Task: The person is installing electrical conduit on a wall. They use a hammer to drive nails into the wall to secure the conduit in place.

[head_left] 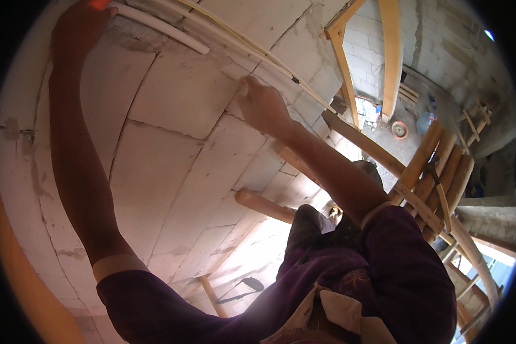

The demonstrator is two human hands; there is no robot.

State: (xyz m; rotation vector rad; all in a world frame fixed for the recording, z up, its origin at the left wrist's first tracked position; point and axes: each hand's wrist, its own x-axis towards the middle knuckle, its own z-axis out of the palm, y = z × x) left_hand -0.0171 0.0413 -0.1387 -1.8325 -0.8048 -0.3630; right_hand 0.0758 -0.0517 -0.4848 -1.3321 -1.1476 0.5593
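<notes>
A block wall [172, 132] fills the left and middle of the view. High at the upper left, my left hand [77, 28] is closed around the upper end of a white plastic pipe [163, 28]. A bright orange-red patch [100, 3] shows beside its fingers, cut off by the picture's edge. The pipe slants down to the right, its lower end free. Beyond it, pale cables [241, 43] run along the wall, with a small dark clip [295, 79] on them. My right hand [264, 106] is closed below the cables, close to the wall; anything between its fingers is too small to make out.
Wooden beams [264, 206] jut out beneath my right arm. A platform of rough planks [441, 166] stands at the right, a hammer-like tool [440, 192] on it. Far below lie a round reddish tub [399, 130] and a clear bluish bottle [425, 123]. Timber posts [390, 57] rise behind.
</notes>
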